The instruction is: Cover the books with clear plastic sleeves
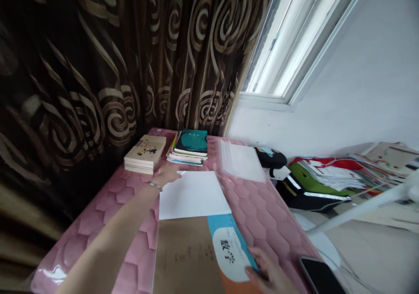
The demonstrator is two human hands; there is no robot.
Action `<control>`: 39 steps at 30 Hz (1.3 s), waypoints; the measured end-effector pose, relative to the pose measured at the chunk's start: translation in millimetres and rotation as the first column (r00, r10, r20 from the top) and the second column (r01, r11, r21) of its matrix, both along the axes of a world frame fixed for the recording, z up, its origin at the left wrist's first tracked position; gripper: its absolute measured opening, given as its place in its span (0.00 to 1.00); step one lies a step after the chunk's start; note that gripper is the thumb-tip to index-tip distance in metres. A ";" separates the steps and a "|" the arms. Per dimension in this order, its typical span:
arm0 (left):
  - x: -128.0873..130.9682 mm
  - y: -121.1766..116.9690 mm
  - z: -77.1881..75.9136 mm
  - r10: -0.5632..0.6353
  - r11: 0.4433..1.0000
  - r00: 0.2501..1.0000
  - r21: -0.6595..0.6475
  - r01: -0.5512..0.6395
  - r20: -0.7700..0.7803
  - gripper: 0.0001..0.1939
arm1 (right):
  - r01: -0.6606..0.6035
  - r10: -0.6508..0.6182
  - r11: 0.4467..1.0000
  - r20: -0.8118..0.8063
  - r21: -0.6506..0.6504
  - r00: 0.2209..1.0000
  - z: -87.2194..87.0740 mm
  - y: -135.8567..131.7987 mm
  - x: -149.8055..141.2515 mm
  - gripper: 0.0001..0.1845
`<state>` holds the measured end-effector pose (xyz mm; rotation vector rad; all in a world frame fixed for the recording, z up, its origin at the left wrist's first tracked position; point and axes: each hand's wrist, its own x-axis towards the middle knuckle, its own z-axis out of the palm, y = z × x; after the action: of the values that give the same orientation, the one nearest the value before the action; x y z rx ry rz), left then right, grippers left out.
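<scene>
Dark brown, swirl-patterned curtain [137,62] beside a bright window [288,36] in a pale wall [363,80].

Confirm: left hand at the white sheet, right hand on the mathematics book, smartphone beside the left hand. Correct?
Not quite: in the head view, the smartphone lies beside the right hand. The left hand is at the white sheet, the right hand on the mathematics book.

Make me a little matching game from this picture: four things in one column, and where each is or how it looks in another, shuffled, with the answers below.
1. Left hand
2. Right hand
3. Teal book
4. Curtain

A. On top of a stack
B. Patterned with swirls
C. At the blue-and-orange cover's right edge
D. At the white sheet's far left corner

Pairs: 1-D; 2-C; 3-A; 4-B
</scene>
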<state>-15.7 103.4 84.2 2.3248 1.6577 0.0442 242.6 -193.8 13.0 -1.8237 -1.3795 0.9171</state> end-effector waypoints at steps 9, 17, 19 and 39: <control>-96.0 -38.9 2.7 0.088 0.994 0.961 -0.086 -0.068 0.262 0.16 | -0.392 0.422 0.904 0.220 -0.170 0.879 57.6 145.3 59.0 0.23; -134.2 -100.7 -9.5 0.449 0.846 0.536 -0.534 0.002 0.715 0.25 | -0.371 0.383 0.917 0.585 -0.147 0.715 67.2 251.5 19.8 0.15; -137.1 -107.7 -11.5 0.521 0.821 0.471 -0.568 -0.050 0.712 0.23 | -0.329 0.337 0.935 0.615 -0.132 0.713 55.3 258.0 8.6 0.14; -78.7 -126.9 2.9 0.565 0.813 0.203 -0.582 0.026 0.799 0.22 | -0.083 0.145 0.911 -0.124 0.405 0.982 -5.6 158.8 -196.3 0.38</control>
<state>-94.4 -23.5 87.0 1.0094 1.1109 0.8726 46.3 -35.0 7.4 -1.3515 -1.4641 0.7473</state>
